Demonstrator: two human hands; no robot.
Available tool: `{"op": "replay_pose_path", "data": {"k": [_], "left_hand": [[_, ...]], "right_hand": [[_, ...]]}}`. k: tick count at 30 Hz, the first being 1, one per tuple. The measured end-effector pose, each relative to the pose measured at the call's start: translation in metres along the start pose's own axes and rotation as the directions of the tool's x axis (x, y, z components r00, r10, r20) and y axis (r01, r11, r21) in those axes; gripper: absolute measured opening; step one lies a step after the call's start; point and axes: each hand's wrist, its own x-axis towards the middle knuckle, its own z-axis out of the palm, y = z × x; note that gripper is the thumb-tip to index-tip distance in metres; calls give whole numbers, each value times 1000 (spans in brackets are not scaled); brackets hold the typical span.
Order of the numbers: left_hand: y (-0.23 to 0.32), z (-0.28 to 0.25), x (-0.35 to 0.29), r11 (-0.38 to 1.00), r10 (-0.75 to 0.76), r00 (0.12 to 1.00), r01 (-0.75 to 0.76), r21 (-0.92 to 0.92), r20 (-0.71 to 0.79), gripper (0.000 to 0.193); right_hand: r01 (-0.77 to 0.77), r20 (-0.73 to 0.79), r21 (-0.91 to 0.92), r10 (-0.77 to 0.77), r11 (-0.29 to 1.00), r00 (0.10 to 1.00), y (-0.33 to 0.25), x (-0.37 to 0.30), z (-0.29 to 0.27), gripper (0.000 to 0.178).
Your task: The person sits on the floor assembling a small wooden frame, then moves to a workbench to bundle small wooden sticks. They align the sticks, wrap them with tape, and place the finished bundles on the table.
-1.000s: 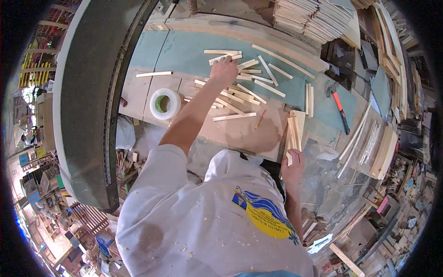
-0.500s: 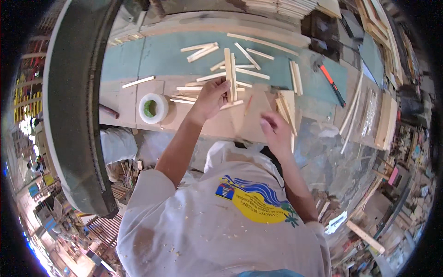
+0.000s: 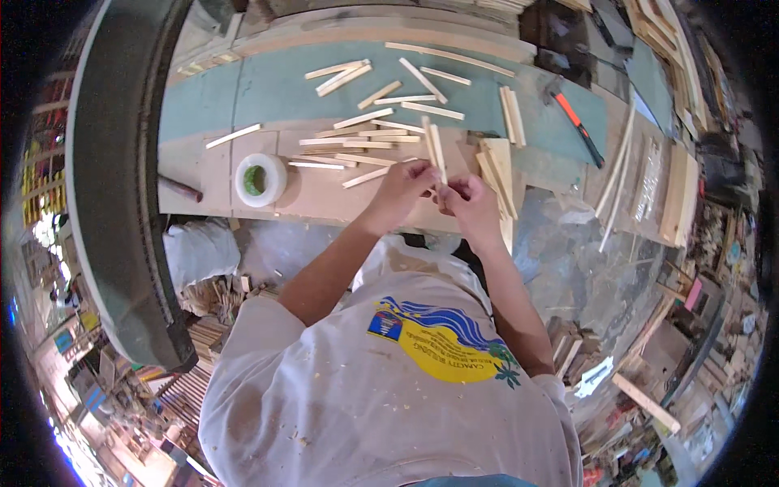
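Observation:
Two thin wooden sticks [image 3: 434, 146] stand side by side, tilted slightly left, between my hands over the bench's front edge. My left hand [image 3: 407, 185] is closed round their lower part from the left. Fingers of my right hand [image 3: 469, 203] are pinched together at the sticks' lower ends, touching them. Just beyond my hands, several more wooden sticks [image 3: 363, 144] lie loosely across the bench. More pale sticks [image 3: 499, 178] rest on a board to the right of my right hand.
A roll of clear tape [image 3: 261, 180] sits on the bench [image 3: 207, 178] at left. A hammer [image 3: 578, 126] with an orange and black handle lies at right. A dark upright machine column [image 3: 122, 187] stands at far left. Long strips [image 3: 621, 174] lean at the right.
My right hand has moved left and up from beside the board to the sticks' lower ends. My left hand and the two sticks have shifted right and a little lower.

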Motion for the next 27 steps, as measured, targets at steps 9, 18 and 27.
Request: {"op": "replay_pose_path", "data": {"k": [9, 18, 27], "left_hand": [[-19, -13, -2, 966, 81, 995, -63, 251, -63, 20], [-19, -56, 15, 988, -32, 969, 68, 141, -245, 30], [22, -206, 104, 101, 591, 775, 203, 974, -223, 18]], "right_hand": [[-21, 35, -108, 25, 994, 999, 30, 7, 5, 18], [228, -11, -422, -256, 877, 967, 75, 36, -3, 32], [141, 169, -364, -84, 921, 982, 49, 9, -1, 33]]}}
